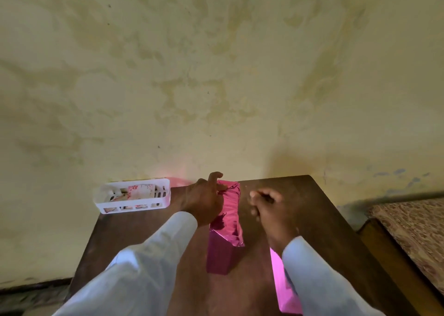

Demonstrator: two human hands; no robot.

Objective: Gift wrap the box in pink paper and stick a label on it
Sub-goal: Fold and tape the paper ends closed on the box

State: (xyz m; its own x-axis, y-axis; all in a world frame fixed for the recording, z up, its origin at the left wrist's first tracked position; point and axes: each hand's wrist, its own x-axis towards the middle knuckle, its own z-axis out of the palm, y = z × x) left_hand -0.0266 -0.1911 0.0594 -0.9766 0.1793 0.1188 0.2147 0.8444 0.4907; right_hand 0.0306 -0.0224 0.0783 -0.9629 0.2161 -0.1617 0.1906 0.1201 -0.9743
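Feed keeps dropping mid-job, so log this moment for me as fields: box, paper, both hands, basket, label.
box: on the table, wrapped in pink paper, which is loose and crumpled at the far end
left hand: on that loose paper, one finger raised; pinch or press unclear
right hand: right of the box, fingers curled, blurred; contents unclear
spare pink sheet: on the table, partly under the right sleeve
basket: white, table's far left corner, holds floral cards
label on box: none visible
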